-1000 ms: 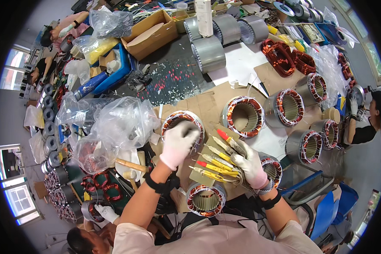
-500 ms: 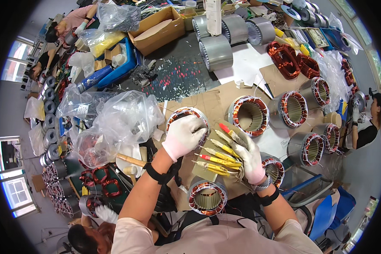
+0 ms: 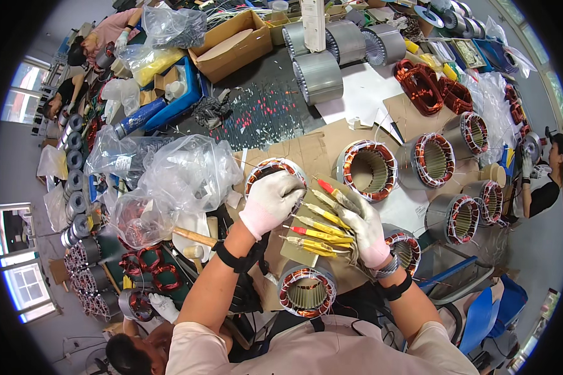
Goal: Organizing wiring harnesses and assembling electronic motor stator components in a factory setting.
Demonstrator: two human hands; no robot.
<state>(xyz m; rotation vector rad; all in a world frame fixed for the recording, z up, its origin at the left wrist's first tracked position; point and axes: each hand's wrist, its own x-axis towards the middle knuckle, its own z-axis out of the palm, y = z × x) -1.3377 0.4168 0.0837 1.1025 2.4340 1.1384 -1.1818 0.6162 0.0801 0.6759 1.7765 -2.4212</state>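
Note:
My left hand, in a white glove, is closed over the near side of a wound motor stator. Its fingertips are pinched together, and whatever they grip is hidden. Just to its right, my gloved right hand is wrapped round a fanned bundle of lead wires in yellow and red sleeves. The wire ends point left toward my left hand. Below the bundle sits another stator with copper windings and white lacing, close to my body.
More stators stand on the cardboard to the right. Clear plastic bags and a wooden-handled hammer lie left. Bare steel cores and red copper coils are farther back. A co-worker's gloved hand is at lower left.
My right hand has shifted slightly left with the lead wires, bringing their tips closer to my left hand. My left hand stays almost in place. The lower-left co-worker's hand has moved a little.

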